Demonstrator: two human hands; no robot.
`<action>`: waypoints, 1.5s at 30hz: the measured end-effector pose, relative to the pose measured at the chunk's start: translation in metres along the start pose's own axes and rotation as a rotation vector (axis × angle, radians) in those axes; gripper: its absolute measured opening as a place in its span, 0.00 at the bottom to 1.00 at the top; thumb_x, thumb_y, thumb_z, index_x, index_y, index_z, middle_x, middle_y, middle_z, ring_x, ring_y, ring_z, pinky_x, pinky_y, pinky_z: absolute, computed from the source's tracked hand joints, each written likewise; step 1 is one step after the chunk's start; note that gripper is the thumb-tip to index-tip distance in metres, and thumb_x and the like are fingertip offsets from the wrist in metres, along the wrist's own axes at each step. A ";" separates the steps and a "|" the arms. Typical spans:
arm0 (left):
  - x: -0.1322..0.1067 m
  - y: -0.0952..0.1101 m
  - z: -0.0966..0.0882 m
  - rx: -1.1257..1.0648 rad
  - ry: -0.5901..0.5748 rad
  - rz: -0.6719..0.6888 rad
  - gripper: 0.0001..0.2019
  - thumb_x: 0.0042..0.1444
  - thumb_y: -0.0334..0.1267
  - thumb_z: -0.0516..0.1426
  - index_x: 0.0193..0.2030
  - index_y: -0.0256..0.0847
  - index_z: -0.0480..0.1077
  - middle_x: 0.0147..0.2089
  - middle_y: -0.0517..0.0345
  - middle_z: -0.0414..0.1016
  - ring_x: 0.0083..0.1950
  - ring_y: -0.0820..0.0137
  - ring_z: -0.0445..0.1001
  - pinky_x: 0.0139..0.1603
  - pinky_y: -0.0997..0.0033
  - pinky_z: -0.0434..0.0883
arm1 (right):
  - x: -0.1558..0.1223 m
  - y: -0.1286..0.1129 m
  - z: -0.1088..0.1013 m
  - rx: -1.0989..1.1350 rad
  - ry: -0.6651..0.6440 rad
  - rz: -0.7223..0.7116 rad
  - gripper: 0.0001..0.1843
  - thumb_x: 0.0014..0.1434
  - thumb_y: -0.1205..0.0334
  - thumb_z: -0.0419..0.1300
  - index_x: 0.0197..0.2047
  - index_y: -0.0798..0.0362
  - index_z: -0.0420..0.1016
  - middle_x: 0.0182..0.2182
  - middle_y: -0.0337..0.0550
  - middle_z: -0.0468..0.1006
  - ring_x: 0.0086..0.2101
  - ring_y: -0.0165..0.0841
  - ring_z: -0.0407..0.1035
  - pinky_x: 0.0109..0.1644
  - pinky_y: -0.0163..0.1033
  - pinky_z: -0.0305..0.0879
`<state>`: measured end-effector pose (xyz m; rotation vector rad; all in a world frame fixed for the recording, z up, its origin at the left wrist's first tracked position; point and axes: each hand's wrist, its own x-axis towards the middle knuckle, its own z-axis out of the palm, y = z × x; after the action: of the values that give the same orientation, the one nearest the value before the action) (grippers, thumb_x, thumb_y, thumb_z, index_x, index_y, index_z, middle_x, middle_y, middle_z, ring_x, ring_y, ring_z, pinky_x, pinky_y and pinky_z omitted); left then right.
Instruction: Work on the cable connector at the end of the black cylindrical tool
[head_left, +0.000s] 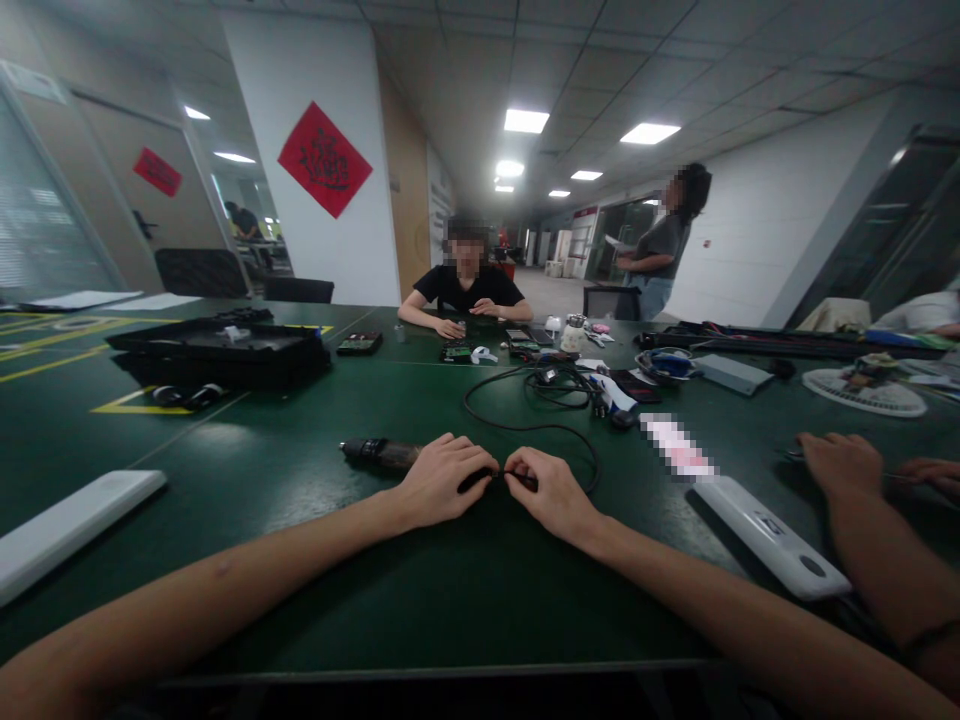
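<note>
A black cable (592, 450) curves over the green table from a loose coil and comes round to my right hand. My right hand (551, 492) is closed, pinching the cable between thumb and fingers. Close beside it, my left hand (448, 480) is closed too, its fingertips on the dark end of the same cable. The fingers mostly cover that end, so its exact shape is hidden. Just behind my left hand lies a dark cordless drill (379, 453), its tip pointing left and its rear part hidden by the hand.
A long white device (772, 535) lies to the right, near a co-worker's hands (840, 465). At left are a white bar-shaped case (79, 525) and a black tray-like housing (217, 350). Across the table a seated person (469, 290) handles small parts; circuit boards (455, 351) lie there.
</note>
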<state>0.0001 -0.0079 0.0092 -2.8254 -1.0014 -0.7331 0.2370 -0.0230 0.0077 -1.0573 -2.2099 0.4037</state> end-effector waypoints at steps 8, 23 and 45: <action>0.001 -0.002 0.002 0.016 0.010 -0.039 0.10 0.67 0.46 0.58 0.50 0.47 0.72 0.47 0.57 0.80 0.47 0.63 0.75 0.49 0.58 0.64 | 0.000 0.000 0.000 -0.002 0.008 -0.002 0.04 0.66 0.65 0.61 0.44 0.51 0.75 0.38 0.41 0.77 0.36 0.33 0.71 0.40 0.37 0.68; 0.001 -0.003 0.004 0.023 0.015 -0.046 0.08 0.68 0.45 0.57 0.49 0.47 0.73 0.45 0.58 0.80 0.47 0.63 0.75 0.49 0.59 0.64 | 0.001 0.000 0.000 -0.003 0.000 0.000 0.04 0.66 0.65 0.62 0.44 0.51 0.75 0.37 0.40 0.76 0.35 0.33 0.70 0.40 0.37 0.67; 0.001 -0.002 0.004 0.029 0.009 -0.076 0.09 0.68 0.46 0.58 0.48 0.46 0.73 0.45 0.59 0.80 0.47 0.64 0.75 0.49 0.59 0.64 | 0.000 -0.001 0.001 0.008 -0.005 0.008 0.04 0.66 0.67 0.61 0.44 0.51 0.74 0.37 0.40 0.76 0.35 0.32 0.69 0.39 0.36 0.65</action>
<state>0.0011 -0.0045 0.0063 -2.7704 -1.1142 -0.7313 0.2361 -0.0234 0.0074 -1.0626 -2.2074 0.4187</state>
